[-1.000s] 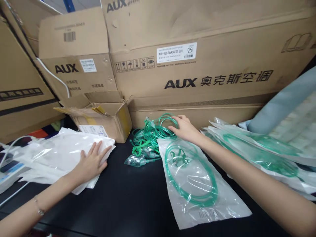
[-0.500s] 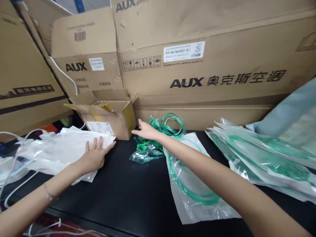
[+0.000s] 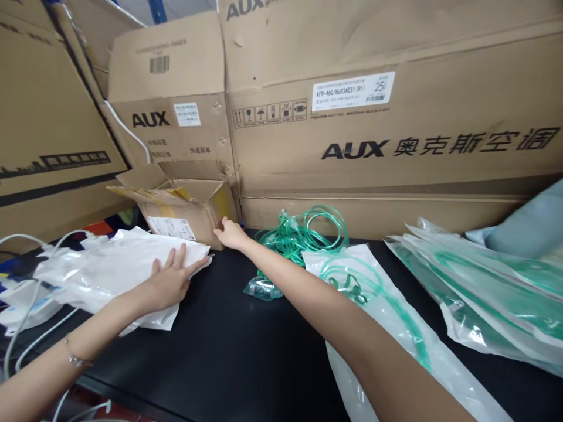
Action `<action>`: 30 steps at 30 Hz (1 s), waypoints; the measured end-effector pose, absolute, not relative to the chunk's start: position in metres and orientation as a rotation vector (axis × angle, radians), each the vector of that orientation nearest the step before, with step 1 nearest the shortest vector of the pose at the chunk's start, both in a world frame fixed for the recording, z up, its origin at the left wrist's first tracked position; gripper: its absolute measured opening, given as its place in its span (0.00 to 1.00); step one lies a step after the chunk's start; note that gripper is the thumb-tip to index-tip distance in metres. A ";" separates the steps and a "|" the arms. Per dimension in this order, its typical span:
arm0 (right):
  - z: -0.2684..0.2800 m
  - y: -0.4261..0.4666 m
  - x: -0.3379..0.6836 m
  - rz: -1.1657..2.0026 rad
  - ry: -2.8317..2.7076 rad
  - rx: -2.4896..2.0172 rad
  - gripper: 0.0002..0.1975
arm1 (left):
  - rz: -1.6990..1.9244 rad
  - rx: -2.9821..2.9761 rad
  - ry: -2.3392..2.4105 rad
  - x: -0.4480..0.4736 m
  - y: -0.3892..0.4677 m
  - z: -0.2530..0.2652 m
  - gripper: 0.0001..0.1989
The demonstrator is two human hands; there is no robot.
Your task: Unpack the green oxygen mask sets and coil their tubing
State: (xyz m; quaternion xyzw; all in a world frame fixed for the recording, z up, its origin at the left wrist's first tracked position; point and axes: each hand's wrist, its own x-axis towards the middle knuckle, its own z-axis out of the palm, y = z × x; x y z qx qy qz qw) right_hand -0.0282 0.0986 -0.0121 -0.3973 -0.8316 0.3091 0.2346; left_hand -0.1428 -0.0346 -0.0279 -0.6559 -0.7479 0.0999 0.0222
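Observation:
My left hand [image 3: 169, 281] lies flat with spread fingers on a stack of white pouches [image 3: 109, 264] at the left. My right hand [image 3: 231, 234] reaches across to the lower right corner of a small cardboard box [image 3: 202, 220] whose flaps stand up. Its thumb is raised apart from the fingers, which touch the box side without wrapping round it. Beside that wrist is a heap of green oxygen masks and coiled tubing [image 3: 316, 225], partly behind my forearm. Under the forearm lies a clear-fronted pouch [image 3: 373, 269] with green tubing inside.
More pouches of green tubing [image 3: 488, 287] are piled at the right. Large cardboard cartons [image 3: 396, 176] wall off the back of the black table [image 3: 246, 351]. White cables [image 3: 26, 328] and a white power strip [image 3: 33, 305] lie at the far left.
My right hand has moved left from the green heap to the small box, which has shifted left against the carton behind it. My left hand stays on the white pouches. The view has shifted slightly.

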 end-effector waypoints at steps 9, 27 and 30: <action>-0.006 0.102 -0.032 0.954 -2.377 -0.953 0.35 | 0.253 -2.113 -2.275 -0.148 -0.032 -0.029 0.31; 0.106 0.022 0.219 0.499 -2.421 -1.033 0.21 | 0.214 -2.343 -1.520 -0.131 0.032 0.008 0.22; 0.103 0.009 0.267 0.382 -2.345 -1.188 0.20 | 0.208 -2.289 -1.498 -0.137 0.030 0.004 0.22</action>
